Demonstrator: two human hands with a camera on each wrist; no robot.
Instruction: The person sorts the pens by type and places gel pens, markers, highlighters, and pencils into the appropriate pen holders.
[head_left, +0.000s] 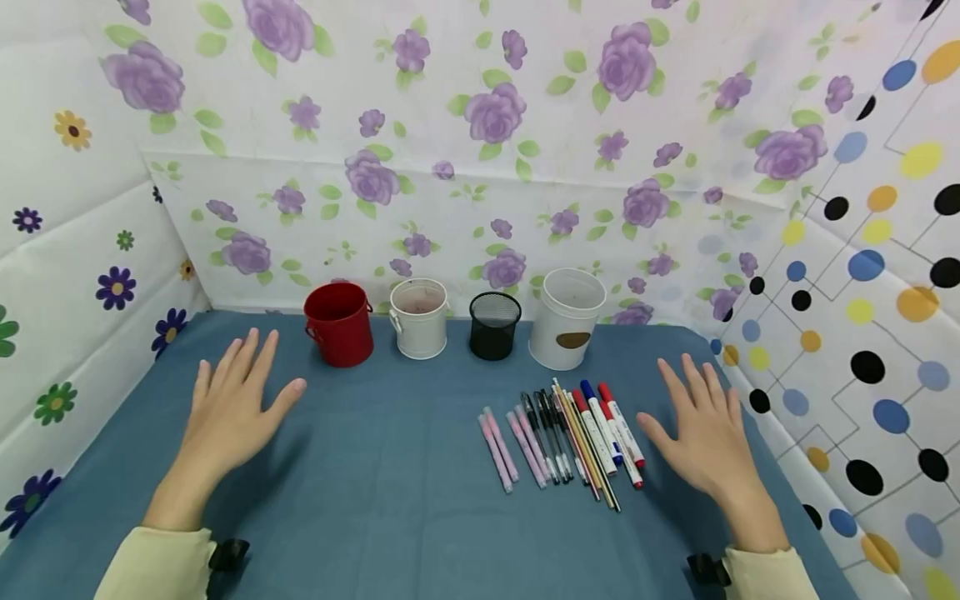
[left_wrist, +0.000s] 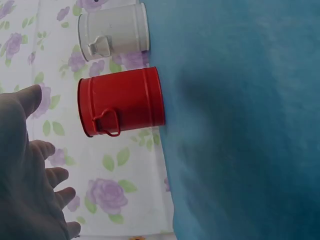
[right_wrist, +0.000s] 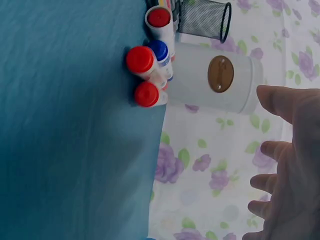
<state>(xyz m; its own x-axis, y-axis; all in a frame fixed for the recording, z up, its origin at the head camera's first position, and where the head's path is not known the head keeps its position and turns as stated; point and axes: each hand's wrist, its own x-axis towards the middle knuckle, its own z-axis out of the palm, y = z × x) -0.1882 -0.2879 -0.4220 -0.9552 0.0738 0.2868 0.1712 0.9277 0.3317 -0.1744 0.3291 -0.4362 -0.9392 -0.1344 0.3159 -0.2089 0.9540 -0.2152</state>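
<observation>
My left hand (head_left: 231, 408) is held over the left of the table with its fingers spread, holding nothing; the red bucket (head_left: 339, 327) stands nearest to it. On the other side, my right hand (head_left: 703, 433) is likewise spread and bare, just right of the markers (head_left: 611, 425) with red and blue caps. Beside the markers lie several pencils (head_left: 583, 442), black pens (head_left: 551, 437) and pink pens (head_left: 498, 450), in a row. Behind them are a small white bucket (head_left: 418, 321), a black mesh cup (head_left: 495, 329) and a larger white container (head_left: 566, 321) with a brown oval label.
A blue cloth (head_left: 360, 508) covers the table. At its back edge rises a white sheet with purple flowers (head_left: 442, 125). Patterned sheets also stand on the left (head_left: 75, 250) and on the right, the latter a dotted sheet (head_left: 900, 350).
</observation>
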